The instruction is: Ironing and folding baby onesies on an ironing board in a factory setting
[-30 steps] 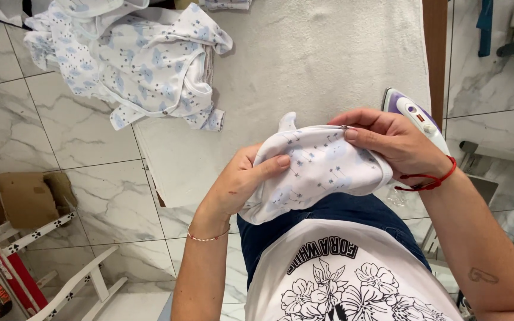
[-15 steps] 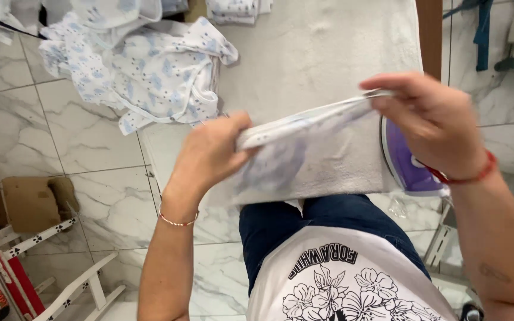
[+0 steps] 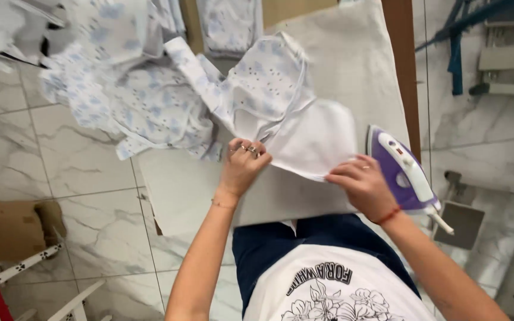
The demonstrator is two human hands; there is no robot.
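A small white garment with a pale blue print (image 3: 281, 107) is stretched out over the ironing board (image 3: 352, 53). My left hand (image 3: 244, 166) pinches its near left edge. My right hand (image 3: 361, 184) grips its near right corner, close beside the purple and white iron (image 3: 403, 172) that lies on the board's right side.
A heap of similar printed clothes (image 3: 132, 101) lies on the board's left end, with a folded stack (image 3: 227, 24) at the far edge. Marble floor tiles (image 3: 78, 178) lie on the left, a cardboard box (image 3: 13, 229) at the lower left, and a metal stand (image 3: 465, 223) on the right.
The garment was bunched in both hands near my body, then pulled taut. Now it is spread out on the board, farther from me, with my hands at its near edge.
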